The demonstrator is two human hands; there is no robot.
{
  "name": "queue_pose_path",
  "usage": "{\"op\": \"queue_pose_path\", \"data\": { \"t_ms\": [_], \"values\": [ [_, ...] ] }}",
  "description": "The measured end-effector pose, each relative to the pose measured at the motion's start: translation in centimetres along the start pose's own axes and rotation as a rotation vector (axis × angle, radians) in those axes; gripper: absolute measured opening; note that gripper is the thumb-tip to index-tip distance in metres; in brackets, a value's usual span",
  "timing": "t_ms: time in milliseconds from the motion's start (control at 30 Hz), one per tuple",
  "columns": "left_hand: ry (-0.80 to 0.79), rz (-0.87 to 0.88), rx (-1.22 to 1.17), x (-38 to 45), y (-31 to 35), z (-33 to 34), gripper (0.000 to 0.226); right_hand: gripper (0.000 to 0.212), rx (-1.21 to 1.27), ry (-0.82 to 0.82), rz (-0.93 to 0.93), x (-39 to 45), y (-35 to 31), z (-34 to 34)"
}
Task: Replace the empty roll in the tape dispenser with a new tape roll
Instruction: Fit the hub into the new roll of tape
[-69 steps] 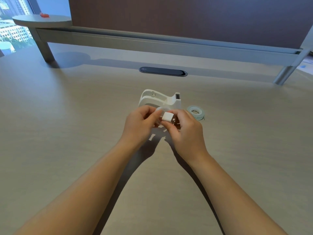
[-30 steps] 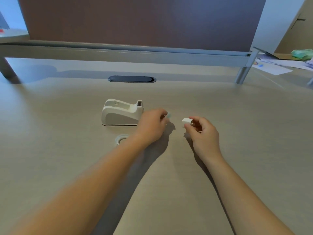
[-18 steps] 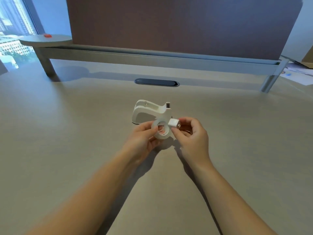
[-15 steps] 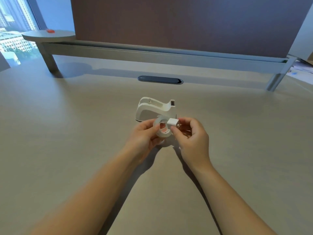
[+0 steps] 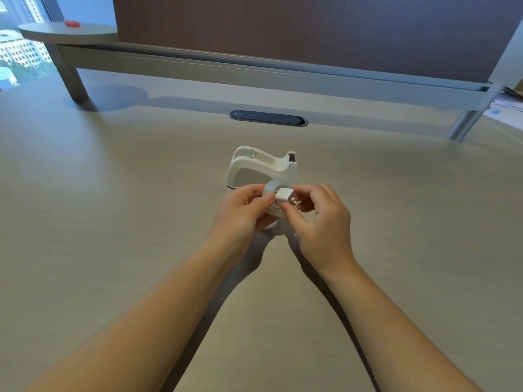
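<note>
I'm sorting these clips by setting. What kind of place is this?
Most likely an office workstation: a wide desk with a cable grommet, a partition screen behind it, and city buildings through the window.

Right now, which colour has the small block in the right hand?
White. The small block shows best in the head view, pinched by the right hand.

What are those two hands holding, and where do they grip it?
The left hand pinches a tape roll by its rim; the right hand holds a small white spindle by its end.
</note>
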State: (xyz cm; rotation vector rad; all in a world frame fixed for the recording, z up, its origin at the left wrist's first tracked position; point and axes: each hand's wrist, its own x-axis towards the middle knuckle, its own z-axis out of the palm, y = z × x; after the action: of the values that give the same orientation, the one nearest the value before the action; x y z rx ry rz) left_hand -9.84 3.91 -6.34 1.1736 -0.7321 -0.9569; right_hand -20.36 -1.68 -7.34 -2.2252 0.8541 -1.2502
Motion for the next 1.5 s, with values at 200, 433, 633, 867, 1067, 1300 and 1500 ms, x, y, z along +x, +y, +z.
{"op": "queue_pose_path", "data": {
  "t_ms": [200, 433, 633, 867, 1067, 1300, 1500],
  "values": [
    [0.05, 0.034, 0.062, 0.1, -0.1, 0.0, 0.015, 0.021, -0.11, -0.072, -0.062, 0.3, -0.1, -0.1],
    [0.074, 0.05, 0.09, 0.0, 0.0, 0.1, 0.017, 0.019, -0.2, -0.147, -0.139, 0.6, -0.1, -0.5],
    [0.073, 0.056, 0.148, 0.0, 0.2, -0.1, 0.019, 0.018, -0.293, -0.258, -0.212, 0.9, 0.0, -1.2],
    [0.055, 0.072, 0.275, -0.1, 0.4, -0.2, 0.023, 0.019, -0.299, -0.324, -0.233, 0.9, -0.1, -1.5],
    [0.119, 0.099, 0.323, -0.2, 0.6, 0.0, 0.021, 0.016, -0.295, -0.246, -0.208, 0.9, -0.2, -0.9],
    [0.106, 0.131, 0.428, -0.2, 1.3, -0.1, 0.019, 0.019, -0.262, -0.221, -0.191, 0.7, -0.7, -0.7],
    [-0.024, 0.055, 0.5, -0.2, 2.1, -0.6, 0.018, 0.02, -0.288, -0.338, -0.27, 0.6, -0.7, -1.0]
  ]
}}
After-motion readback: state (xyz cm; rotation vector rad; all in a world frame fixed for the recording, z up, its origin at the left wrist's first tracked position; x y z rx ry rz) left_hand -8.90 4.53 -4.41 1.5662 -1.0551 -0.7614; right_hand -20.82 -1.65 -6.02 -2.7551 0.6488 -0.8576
